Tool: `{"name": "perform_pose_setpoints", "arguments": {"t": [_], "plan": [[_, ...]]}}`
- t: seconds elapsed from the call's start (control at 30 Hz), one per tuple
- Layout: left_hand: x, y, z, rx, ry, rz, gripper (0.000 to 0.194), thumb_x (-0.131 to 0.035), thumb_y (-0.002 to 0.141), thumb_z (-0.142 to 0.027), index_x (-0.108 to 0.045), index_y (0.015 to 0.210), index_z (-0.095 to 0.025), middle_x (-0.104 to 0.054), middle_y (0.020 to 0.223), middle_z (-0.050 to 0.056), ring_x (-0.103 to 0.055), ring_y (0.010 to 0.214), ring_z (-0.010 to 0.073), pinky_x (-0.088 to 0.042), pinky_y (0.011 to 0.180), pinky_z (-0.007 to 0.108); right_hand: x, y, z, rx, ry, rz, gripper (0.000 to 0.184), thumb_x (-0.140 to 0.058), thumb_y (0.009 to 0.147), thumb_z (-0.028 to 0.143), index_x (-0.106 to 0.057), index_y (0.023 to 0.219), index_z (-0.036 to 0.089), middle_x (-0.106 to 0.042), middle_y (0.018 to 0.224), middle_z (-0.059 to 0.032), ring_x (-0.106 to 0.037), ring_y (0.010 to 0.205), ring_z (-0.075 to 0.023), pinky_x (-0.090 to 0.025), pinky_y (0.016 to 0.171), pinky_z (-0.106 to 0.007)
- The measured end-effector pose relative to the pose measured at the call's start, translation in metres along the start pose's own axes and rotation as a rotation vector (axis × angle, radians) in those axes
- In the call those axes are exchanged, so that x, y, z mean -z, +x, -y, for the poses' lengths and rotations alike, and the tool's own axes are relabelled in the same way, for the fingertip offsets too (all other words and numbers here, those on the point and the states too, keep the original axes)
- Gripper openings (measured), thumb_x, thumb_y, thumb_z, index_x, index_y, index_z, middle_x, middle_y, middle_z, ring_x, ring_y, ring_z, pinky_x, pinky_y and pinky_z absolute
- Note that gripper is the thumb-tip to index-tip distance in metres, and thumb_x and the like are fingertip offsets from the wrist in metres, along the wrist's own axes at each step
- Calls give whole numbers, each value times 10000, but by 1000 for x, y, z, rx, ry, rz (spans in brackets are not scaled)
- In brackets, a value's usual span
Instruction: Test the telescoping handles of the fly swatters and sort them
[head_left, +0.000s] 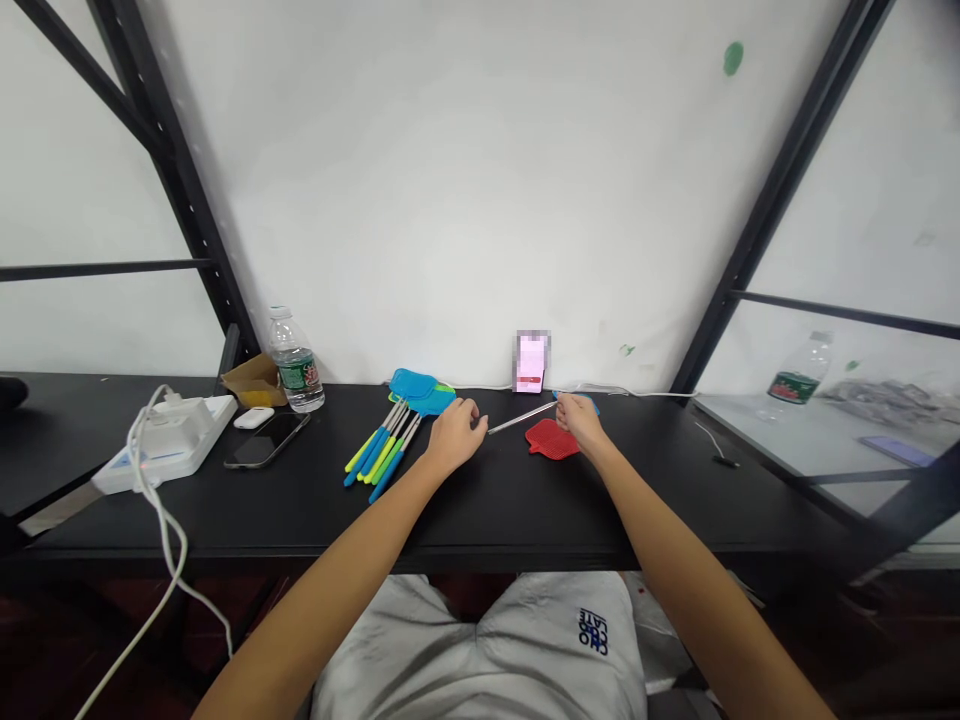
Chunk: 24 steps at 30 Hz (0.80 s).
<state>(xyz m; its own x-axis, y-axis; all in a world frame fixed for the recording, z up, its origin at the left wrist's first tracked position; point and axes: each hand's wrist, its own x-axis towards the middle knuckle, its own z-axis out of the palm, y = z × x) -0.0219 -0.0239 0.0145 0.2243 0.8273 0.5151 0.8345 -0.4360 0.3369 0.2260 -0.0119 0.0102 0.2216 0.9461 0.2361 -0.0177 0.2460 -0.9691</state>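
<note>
My left hand (455, 433) is closed on one end of a thin silver telescopic rod (522, 417) that lies slantwise over the black table (480, 510). At the rod's other end my right hand (579, 418) grips a blue handle. A red fly-swatter head (552, 439) lies flat on the table just under my right hand. Left of my left hand rests a bundle of several fly swatters (394, 433) with blue and yellow-green handles and blue heads.
A phone (530, 362) leans upright against the wall. Farther left are a water bottle (295, 361), a dark phone (266, 440), a white earbud case (253, 417), a white power strip (168, 440) with cables and a cardboard piece (255, 378). Black shelf posts flank the table.
</note>
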Motion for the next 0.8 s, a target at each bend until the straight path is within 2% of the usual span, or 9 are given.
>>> {"name": "perform_pose_setpoints", "arguments": {"t": [0.13,0.4,0.57,0.7,0.8], "plan": [[4,0,-5,-56,-116,-4,261,-472,918,-401,-583,806,-193,-609,835,49,-561,822,171,-418,744,291,-1,-2,0,-24,47,100,420,-602,812,355,-277,577,231,-262,477,75,-225,401,-53,-165,362,-198],[3,-7,-10,-242,-259,221,314,-538,866,-468,-627,763,-186,-646,765,31,-557,699,145,-385,624,252,-2,-6,-2,-66,-35,250,421,-608,818,431,-349,571,210,-346,458,55,-309,377,-55,-179,372,-188],[1,-9,-10,-279,-232,310,293,-568,842,-451,-636,730,-188,-652,711,12,-547,631,130,-349,575,238,-4,-11,0,-142,-126,343,408,-593,812,486,-402,591,200,-411,475,42,-343,359,-61,-166,365,-189],[1,-10,-10,-278,-197,341,280,-570,837,-430,-644,718,-188,-645,680,8,-543,612,128,-334,565,238,-5,-10,-4,-136,-246,327,383,-547,829,510,-455,628,197,-424,487,43,-365,368,-80,-205,382,-203],[1,-10,-11,-273,-173,350,276,-557,836,-410,-635,693,-187,-634,660,6,-533,597,125,-320,552,240,-3,-6,-8,31,-529,201,361,-472,876,477,-504,654,195,-489,531,16,-455,454,-117,-305,455,-222]]}}
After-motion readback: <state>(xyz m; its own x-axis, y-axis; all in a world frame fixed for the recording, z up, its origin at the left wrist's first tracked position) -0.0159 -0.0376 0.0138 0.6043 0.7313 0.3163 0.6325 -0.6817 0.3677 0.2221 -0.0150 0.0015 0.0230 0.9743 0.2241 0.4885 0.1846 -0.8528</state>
